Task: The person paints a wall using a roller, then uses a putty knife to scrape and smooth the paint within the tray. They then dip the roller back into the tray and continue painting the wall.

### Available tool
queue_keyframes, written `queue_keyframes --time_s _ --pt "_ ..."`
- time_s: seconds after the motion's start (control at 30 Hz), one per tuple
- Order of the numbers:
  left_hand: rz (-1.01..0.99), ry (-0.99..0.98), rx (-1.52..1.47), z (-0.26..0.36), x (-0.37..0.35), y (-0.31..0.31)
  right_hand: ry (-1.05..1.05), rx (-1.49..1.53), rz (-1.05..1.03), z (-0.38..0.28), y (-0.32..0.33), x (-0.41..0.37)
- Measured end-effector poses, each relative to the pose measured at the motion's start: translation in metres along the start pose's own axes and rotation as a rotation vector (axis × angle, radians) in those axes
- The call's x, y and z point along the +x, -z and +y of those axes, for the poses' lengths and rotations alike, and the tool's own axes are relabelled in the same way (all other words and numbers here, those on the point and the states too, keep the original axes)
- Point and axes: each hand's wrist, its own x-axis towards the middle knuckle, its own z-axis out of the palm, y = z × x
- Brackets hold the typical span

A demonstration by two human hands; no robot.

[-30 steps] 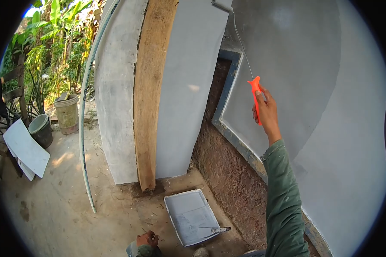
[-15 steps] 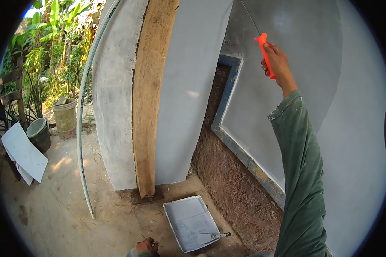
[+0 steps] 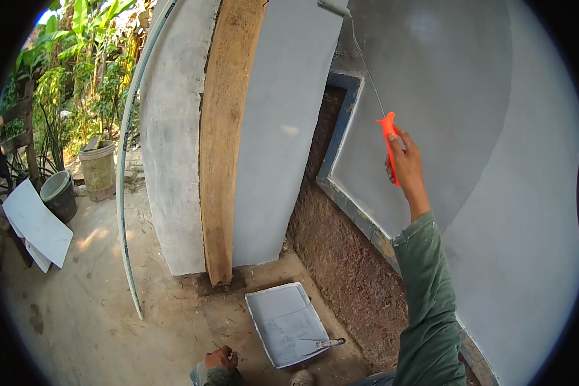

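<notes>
My right hand (image 3: 405, 164) is raised and closed around the orange handle of a paint roller (image 3: 388, 138). Its thin wire arm runs up to the roller head (image 3: 333, 6) at the top edge, against the grey painted wall (image 3: 457, 96). My left hand (image 3: 220, 359) hangs low at the bottom edge, fingers curled, near a paint tray (image 3: 288, 323) on the ground. What the left hand holds, if anything, is unclear. A small brush (image 3: 321, 345) lies in the tray.
A wooden plank (image 3: 225, 141) leans on the wall corner beside a thin white pipe (image 3: 125, 180). A strip of bare brown wall (image 3: 341, 257) runs below the blue border. Buckets (image 3: 98, 168) and white boards (image 3: 35, 225) sit left, by plants.
My right hand lifted the roller up the wall half a second ago, then came back down to about where it was a second ago. The left hand stays low.
</notes>
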Motion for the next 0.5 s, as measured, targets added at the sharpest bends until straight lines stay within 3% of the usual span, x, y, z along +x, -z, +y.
queue_keyframes --time_s 0.5 --pt "0.036 0.009 -0.060 0.007 -0.006 0.008 -0.252 0.054 -0.107 0.108 -0.013 -0.172"
